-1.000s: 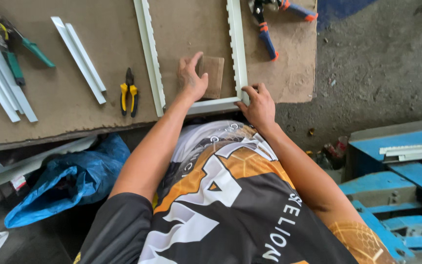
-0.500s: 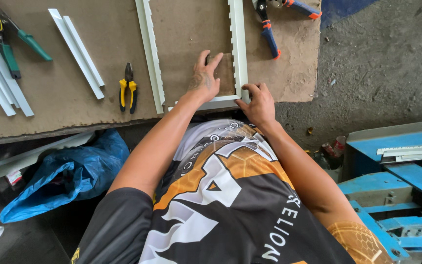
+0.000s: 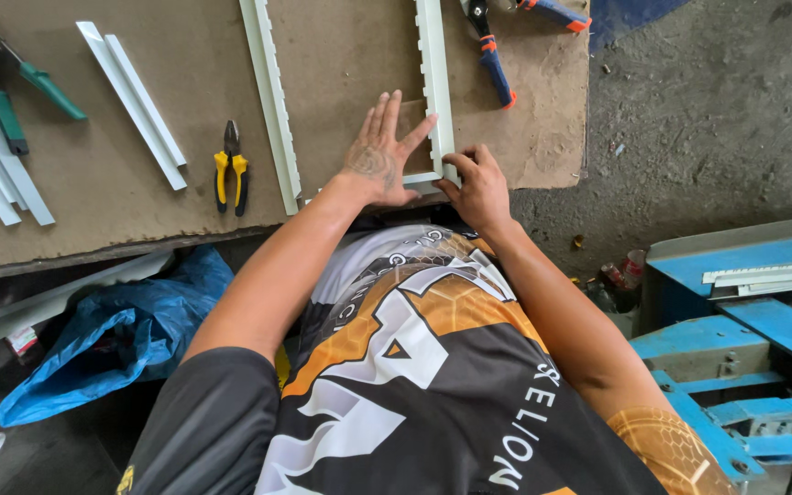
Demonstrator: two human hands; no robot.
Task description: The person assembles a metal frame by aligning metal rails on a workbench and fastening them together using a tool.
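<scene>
Nearest, the right hand (image 3: 475, 183) pinches the near corner of a white notched strip frame (image 3: 436, 82). Just beside it, the left hand (image 3: 379, 156) lies flat, fingers spread, on the brown board surface (image 3: 121, 211) inside the frame. Uneven pressure could spring the corner joint apart. Yellow-handled pliers (image 3: 229, 168) lie farther left.

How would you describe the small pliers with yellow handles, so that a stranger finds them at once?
Start at the brown board worktop. The yellow-handled pliers lie between the loose pair of white strips and the long notched white strip. They alone have yellow grips; the other tools are green or blue.
</scene>
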